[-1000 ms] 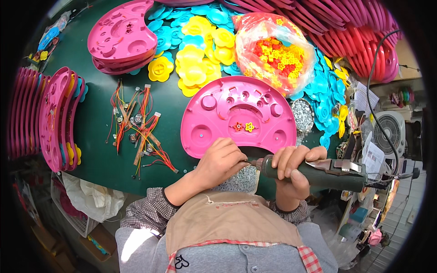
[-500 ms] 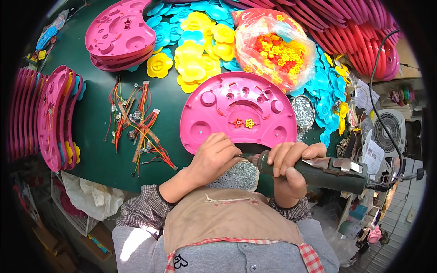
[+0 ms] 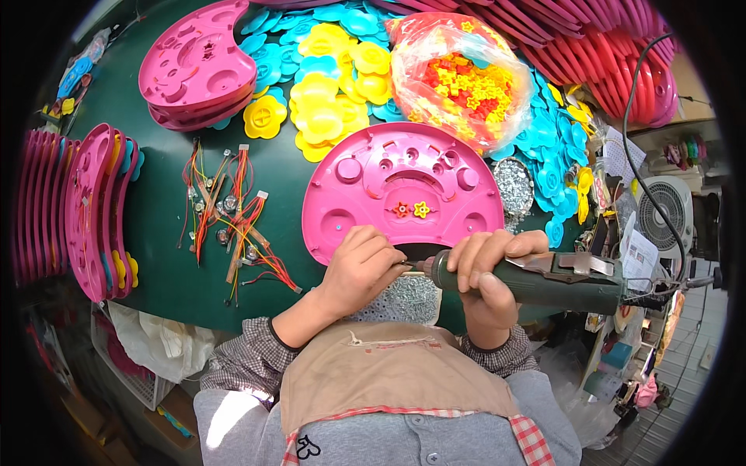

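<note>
My right hand [image 3: 488,281] is wrapped round a dark green electric screwdriver [image 3: 556,284], held level with its bit pointing left. The fingers of my left hand [image 3: 359,262] are pinched together at the tip of the bit. Whatever small piece they hold is hidden. Just beyond both hands, a pink curved plastic shell [image 3: 460,208] lies with its hollow, post-studded side up. A red star piece [image 3: 401,210] and a yellow star piece [image 3: 422,209] sit side by side in it. Partly under my hands, near the table edge, is a container of small silvery screws [image 3: 398,300].
Wired electronic parts [image 3: 225,213] lie to the left. Pink shells stand in a row [image 3: 93,210] at far left; others are stacked [image 3: 186,66] behind. Yellow flower discs [image 3: 318,109], blue discs [image 3: 556,155], a bag of star pieces [image 3: 474,89] and another screw heap [image 3: 513,186] surround the shell.
The whole view has shifted slightly. My hands keep nearly the same pose, with the left fingers still at the bit's tip and the screwdriver still in my right hand.
</note>
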`<state>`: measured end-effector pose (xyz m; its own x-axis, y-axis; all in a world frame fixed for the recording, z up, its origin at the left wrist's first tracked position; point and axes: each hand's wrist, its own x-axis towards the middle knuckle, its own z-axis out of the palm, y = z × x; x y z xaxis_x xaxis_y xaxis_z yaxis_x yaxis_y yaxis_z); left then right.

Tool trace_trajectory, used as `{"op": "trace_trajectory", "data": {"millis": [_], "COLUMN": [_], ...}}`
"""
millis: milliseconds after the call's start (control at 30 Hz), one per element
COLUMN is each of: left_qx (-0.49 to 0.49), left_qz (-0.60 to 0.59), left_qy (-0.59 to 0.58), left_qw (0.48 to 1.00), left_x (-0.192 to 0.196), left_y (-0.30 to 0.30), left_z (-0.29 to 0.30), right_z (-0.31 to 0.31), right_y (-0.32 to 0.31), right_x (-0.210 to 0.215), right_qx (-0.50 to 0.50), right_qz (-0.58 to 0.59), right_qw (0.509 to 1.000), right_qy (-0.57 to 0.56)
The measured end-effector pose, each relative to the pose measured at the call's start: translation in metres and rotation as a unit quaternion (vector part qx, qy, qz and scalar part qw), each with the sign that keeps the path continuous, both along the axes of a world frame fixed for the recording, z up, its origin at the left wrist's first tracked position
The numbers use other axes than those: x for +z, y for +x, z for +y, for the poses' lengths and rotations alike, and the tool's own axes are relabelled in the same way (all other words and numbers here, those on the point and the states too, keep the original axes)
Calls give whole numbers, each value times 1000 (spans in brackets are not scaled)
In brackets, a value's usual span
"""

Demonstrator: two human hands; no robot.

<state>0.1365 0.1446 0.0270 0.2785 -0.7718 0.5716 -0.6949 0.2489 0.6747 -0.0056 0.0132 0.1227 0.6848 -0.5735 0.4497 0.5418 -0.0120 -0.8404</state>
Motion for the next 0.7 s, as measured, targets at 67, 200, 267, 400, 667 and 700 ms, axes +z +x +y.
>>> {"op": "trace_trajectory", "data": {"millis": [67, 200, 267, 400, 667, 700], "left_qx": [22, 69, 104, 118, -79, -97], "left_qz": [-10, -35, -42, -57, -187, -192], "left_qy": [-8, -29, -35, -48, 65, 69], "left_qw": [1000, 997, 993, 990, 977, 974], "left_x": [-2, -6, -4, 3, -42, -43], "left_y": [-2, -6, -4, -2, -60, -61], "left_z": [0, 0, -2, 6, 9, 10], "right_z": [-1, -1, -4, -10, 6, 9], "right_y": [1, 2, 9, 33, 88, 90], "right_x": [-2, -7, -12, -33, -59, -62], "right_qx": [7, 20, 22, 12, 49, 50], "right_qz": [15, 14, 9, 1, -41, -32], "right_qw": [1000, 999, 998, 996, 997, 997], "right_qy": [-14, -39, -61, -85, -51, -47]}}
